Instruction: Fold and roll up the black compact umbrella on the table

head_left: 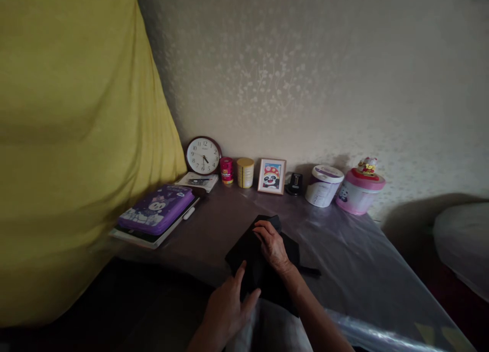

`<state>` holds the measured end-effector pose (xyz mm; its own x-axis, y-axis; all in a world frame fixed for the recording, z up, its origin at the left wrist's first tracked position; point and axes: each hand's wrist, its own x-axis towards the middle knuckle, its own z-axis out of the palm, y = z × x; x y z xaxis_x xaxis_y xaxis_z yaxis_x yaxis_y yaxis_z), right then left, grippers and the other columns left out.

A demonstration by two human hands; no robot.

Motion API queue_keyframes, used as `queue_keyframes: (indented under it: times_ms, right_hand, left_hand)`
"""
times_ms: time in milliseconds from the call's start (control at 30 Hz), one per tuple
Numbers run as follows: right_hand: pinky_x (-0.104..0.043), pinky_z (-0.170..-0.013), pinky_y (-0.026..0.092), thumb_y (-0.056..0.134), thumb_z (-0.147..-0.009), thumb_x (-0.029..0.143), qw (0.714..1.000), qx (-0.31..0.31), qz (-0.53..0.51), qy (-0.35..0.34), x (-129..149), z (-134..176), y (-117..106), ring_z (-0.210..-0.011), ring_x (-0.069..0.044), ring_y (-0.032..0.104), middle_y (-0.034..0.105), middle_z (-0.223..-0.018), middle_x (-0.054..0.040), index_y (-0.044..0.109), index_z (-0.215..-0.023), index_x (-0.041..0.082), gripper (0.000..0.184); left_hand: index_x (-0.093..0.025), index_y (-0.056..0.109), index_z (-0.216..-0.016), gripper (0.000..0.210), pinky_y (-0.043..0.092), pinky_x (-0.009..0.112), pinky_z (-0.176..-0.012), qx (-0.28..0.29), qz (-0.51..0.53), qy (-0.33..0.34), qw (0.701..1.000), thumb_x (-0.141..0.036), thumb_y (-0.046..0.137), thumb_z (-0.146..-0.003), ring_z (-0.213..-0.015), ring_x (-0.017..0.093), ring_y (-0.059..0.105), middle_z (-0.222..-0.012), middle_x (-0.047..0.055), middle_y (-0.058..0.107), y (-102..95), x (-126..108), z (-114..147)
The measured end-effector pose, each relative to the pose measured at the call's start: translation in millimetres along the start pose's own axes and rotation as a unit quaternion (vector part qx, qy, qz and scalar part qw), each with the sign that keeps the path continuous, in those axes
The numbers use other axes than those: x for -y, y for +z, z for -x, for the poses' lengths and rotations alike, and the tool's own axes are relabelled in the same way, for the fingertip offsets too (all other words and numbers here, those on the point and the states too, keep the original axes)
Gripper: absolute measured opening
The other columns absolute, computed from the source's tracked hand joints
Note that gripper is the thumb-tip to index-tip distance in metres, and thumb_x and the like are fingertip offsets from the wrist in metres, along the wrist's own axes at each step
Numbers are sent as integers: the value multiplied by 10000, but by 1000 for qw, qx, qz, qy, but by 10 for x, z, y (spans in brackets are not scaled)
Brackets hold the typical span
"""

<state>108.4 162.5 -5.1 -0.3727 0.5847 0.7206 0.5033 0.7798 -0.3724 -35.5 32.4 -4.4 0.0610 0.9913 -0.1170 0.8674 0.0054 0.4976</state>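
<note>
Cloth (260, 268): here it is, black and rumpled on the near part of the table (344, 270), call it the middle of the dial, with 12 at the wall (248, 87) and 6 at the near edge
Right hand (273, 247): the nearer one, right on top, towards the cloth's 1 o'clock, fingers curled together and pointing to 10; whether a fold is clamped between them, too dark to tell
Left hand (229, 298): down at 7, thumb and forefinger well apart, the cloth lying off to 1 o'clock from this palm; contact unclear
Long axis: hard to call, the folds swallow it
Strap (311, 271): poking out at 3, clear of both hands
Tin (245, 172): just shy of 12, yellow-lidded, contents hidden
Cup (226, 170): pink, between 11 and 12, inside not visible
Tub (324, 186): out at 1, lid on, nothing of the inside showing
Jar (360, 191): near 2, pink-lidded, a figurine (367, 166) riding on top
Case (156, 207): purple, over at 10, closed, resting on a white-edged slab (151, 242), contents out of sight
</note>
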Motion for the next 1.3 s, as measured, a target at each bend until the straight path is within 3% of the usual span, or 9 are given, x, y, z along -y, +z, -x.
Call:
queue_keyframes:
  times_ms: [200,500,600,733,867,967,1100,1200,1300]
  right_hand:
    - [-330,-856,519,437,-925,232,1000,-1,5,4,8,-11,48,-948,-179,600,613,-1028,-76,636,-963,215,203]
    - [-342,-849,521,474,-908,227,999,-26,-13,45,104,198,-112,-973,-187,597,589,-1056,-90,581,-1008,215,147]
    - [-350,-811,523,491,-902,234,999,7,-13,37,162,349,-157,-916,-188,607,623,-964,-73,608,-913,220,118]
    - [-440,-904,474,545,-877,263,998,56,7,5,200,445,-120,-1017,-224,588,641,-1078,-81,624,-981,226,136]
    - [-481,-991,414,552,-876,278,996,85,16,-12,198,435,-78,-1110,-225,557,626,-1166,-85,608,-1068,222,208]
    - [-491,-1010,399,541,-882,277,995,95,15,-14,193,424,-77,-1129,-221,554,626,-1176,-87,606,-1082,222,217]
    - [-501,-1009,396,534,-885,285,995,100,10,-17,189,424,-92,-1137,-225,550,627,-1178,-88,603,-1088,228,222]
    - [-502,-1015,387,521,-891,276,994,109,7,-18,185,416,-93,-1142,-222,545,629,-1173,-86,598,-1098,228,227]
    - [-501,-1023,375,507,-893,256,992,121,0,-26,168,404,-77,-1148,-217,539,635,-1164,-79,603,-1092,232,222]
  left_hand:
    - [-160,420,-1356,567,467,309,-805,-40,-50,-32,997,-499,268,-926,-941,238,658,-1053,122,690,64,-90,-52]
    - [-168,503,-1285,481,478,283,-773,-64,-61,-29,996,-391,245,-946,-933,219,663,-1073,121,689,152,-101,-41]
    - [-163,504,-1280,473,487,279,-763,-69,-68,-17,995,-369,232,-953,-923,214,668,-1085,121,685,155,-81,-42]
    - [-127,506,-1267,467,500,290,-773,-75,-81,-4,994,-354,239,-959,-950,227,664,-1121,139,670,186,-51,-43]
    - [-74,390,-1343,501,509,268,-735,-101,-72,-11,992,-375,291,-954,-930,230,673,-1104,162,673,234,-29,-23]
    - [-35,173,-1426,595,509,259,-679,-104,-22,-28,994,-380,288,-956,-841,224,694,-1005,162,705,254,-17,3]
    - [-165,-140,-1446,675,496,265,-785,-101,67,27,992,-341,290,-956,-985,191,654,-1285,139,566,234,1,33]
    - [-243,-75,-1459,705,449,272,-880,-55,54,65,995,-361,375,-929,-1089,193,592,-1313,103,536,191,-3,40]
    - [-293,75,-1463,694,454,286,-817,6,-20,35,999,-364,458,-888,-938,210,632,-1092,70,633,160,-22,34]
